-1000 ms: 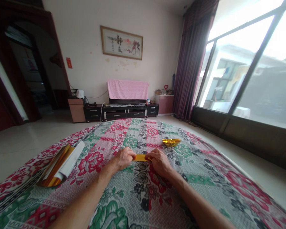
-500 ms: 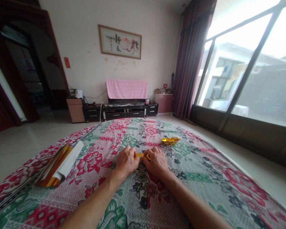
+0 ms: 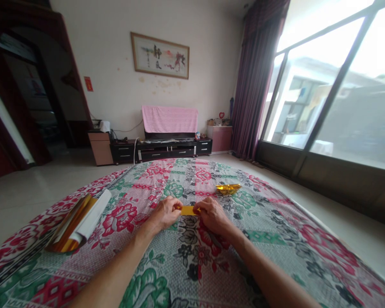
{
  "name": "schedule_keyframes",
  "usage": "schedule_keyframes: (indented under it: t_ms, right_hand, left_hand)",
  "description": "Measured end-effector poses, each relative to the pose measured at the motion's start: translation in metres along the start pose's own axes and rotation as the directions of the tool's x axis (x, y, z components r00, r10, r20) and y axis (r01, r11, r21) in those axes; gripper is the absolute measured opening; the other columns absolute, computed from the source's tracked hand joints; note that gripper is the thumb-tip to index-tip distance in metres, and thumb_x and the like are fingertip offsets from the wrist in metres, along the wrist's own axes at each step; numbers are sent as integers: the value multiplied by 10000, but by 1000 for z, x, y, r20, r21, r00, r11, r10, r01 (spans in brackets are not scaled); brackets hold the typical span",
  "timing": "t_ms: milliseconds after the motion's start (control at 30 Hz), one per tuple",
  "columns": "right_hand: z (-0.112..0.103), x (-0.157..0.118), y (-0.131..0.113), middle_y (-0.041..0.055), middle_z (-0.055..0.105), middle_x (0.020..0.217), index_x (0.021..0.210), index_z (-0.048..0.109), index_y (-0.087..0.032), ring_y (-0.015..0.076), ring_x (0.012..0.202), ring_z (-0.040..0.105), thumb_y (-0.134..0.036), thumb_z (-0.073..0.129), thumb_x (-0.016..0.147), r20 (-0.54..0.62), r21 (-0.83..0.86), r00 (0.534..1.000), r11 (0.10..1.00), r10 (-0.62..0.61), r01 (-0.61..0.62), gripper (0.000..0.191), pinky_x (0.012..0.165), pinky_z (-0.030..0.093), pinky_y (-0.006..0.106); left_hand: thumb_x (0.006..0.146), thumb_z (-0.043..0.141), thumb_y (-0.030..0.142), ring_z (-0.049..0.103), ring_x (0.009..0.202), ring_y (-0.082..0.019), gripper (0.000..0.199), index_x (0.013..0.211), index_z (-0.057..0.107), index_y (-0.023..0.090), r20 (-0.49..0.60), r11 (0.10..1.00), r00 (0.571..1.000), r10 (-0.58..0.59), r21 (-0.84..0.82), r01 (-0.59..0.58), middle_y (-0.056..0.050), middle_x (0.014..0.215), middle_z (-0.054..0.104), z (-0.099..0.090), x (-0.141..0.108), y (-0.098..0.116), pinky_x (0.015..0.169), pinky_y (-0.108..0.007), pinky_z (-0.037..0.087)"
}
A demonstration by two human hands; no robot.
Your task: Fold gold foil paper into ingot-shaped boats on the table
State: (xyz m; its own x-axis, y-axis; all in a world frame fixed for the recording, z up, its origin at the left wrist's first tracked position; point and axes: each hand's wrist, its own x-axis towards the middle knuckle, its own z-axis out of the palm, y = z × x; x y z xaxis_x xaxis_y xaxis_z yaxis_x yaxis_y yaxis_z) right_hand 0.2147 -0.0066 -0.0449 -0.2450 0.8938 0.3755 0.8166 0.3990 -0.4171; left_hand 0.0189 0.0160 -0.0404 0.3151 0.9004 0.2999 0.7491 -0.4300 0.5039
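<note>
A small strip of gold paper (image 3: 188,210) stretches between my two hands, just above or on the flowered tablecloth (image 3: 167,265); I cannot tell whether it touches. My left hand (image 3: 167,212) pinches its left end with closed fingers. At the right end, the fingers of my right hand (image 3: 211,214) are closed on it too. Beyond my right hand lies a shiny folded gold paper piece (image 3: 228,189), boat-like in shape. To the left rests a loosely rolled stack of gold and white paper sheets (image 3: 80,222).
Past the round table stands a low black TV cabinet (image 3: 167,152), with a pink cloth (image 3: 170,119) draped over what stands on it. A purple curtain (image 3: 250,85) and large windows (image 3: 308,98) are at the right. A dark doorway (image 3: 28,94) opens at the left.
My hands have moved slightly apart, the left one shifting left. More of the gold paper strip now shows between them. The folded piece and the rolled sheets stay put.
</note>
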Motion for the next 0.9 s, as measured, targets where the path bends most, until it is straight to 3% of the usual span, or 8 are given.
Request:
schedule_keyframes:
  t_ms: [400,567,700,900]
  right_hand:
    - [-3,3,10,27,584,789,778,681,-189,133,796,518,12,386,668,35,111,996,990,-87,82,374,745,379,220]
    - [0,1,12,59,565,946,930,645,-176,150,867,533,-31,391,710,-137,179,987,982,87,-62,366,797,414,253]
    - [-1,-1,6,98,527,1091,1073,583,-142,191,1004,501,-136,462,756,-203,122,975,990,91,-68,340,904,382,302]
    - [-8,-5,-3,86,565,990,915,632,-164,195,964,520,-208,491,785,-156,104,988,995,21,-5,197,898,384,310]
  left_hand:
    - [596,433,70,575,766,-118,387,872,681,179,147,980,984,102,-185,-74,-20,883,626,-16,2,-19,721,-222,463]
    - [574,404,59,608,790,-123,444,925,660,147,167,924,983,70,-382,-1,-29,867,662,-19,-1,-19,753,-243,483]
    - [640,434,120,622,812,-151,372,939,655,129,19,894,995,-94,-439,93,-46,864,684,-19,-1,-16,768,-267,489]
    - [652,437,157,618,891,-181,355,926,661,139,-190,930,963,-190,-349,114,-56,927,687,-11,5,-22,829,-281,471]
